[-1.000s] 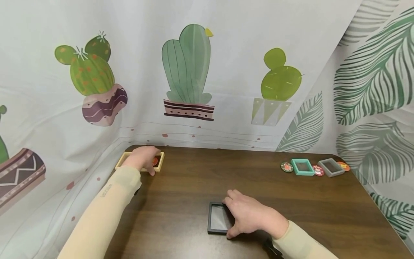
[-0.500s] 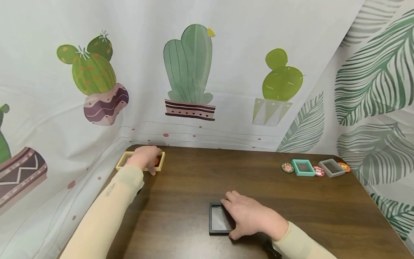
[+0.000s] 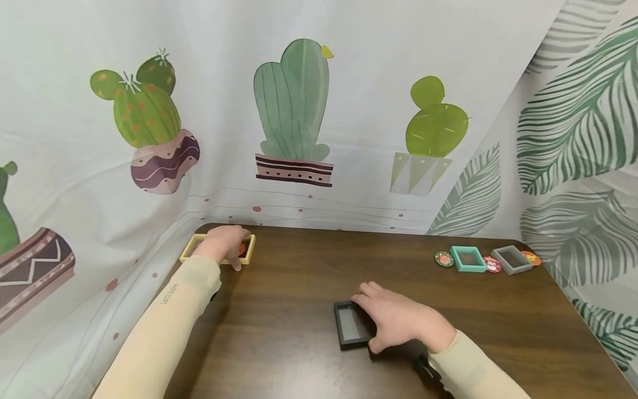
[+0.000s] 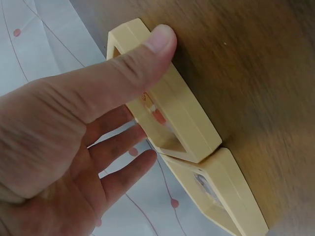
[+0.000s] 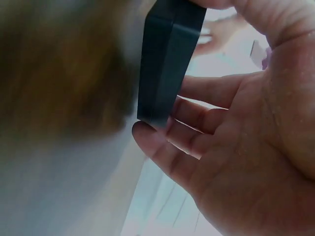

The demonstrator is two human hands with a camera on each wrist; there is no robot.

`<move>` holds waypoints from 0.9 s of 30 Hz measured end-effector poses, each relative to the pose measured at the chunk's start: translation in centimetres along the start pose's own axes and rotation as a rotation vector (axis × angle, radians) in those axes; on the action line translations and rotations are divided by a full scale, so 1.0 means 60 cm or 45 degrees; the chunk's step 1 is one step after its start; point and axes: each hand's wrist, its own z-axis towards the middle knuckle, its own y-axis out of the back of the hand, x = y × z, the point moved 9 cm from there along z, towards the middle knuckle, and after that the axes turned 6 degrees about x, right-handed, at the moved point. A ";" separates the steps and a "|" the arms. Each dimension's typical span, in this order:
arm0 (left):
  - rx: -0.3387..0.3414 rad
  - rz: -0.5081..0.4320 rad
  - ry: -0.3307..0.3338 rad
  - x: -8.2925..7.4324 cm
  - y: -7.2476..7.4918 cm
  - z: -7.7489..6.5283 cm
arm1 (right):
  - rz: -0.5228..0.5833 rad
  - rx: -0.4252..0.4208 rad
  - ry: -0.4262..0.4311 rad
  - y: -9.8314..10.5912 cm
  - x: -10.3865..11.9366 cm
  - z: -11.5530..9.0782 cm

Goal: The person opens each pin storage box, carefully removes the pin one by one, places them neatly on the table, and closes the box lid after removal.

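My right hand [image 3: 401, 320] grips a black display frame [image 3: 351, 326] well in from the worktop [image 3: 299, 266]'s far edge; at the far left corner, my left hand [image 3: 221, 244] pinches a yellow display frame [image 4: 191, 114] beside its yellow twin [image 4: 237, 189].

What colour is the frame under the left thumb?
The frame is pale yellow, best seen in the left wrist view.

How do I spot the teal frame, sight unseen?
In the head view, follow the brown table to its far right corner, where frames and round discs lie in a row. The teal frame sits between a green-rimmed disc and a red-and-white disc. Its colour sets it apart: that row's other frame is grey.
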 end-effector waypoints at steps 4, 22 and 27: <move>0.014 -0.017 0.014 0.000 -0.002 0.001 | -0.008 -0.068 -0.066 0.016 -0.038 -0.007; 0.073 -0.033 0.069 0.002 -0.008 0.000 | 0.061 -0.069 -0.354 0.045 -0.247 -0.046; 0.080 -0.047 0.079 0.007 -0.012 0.003 | 0.037 -0.057 -0.405 0.045 -0.279 -0.050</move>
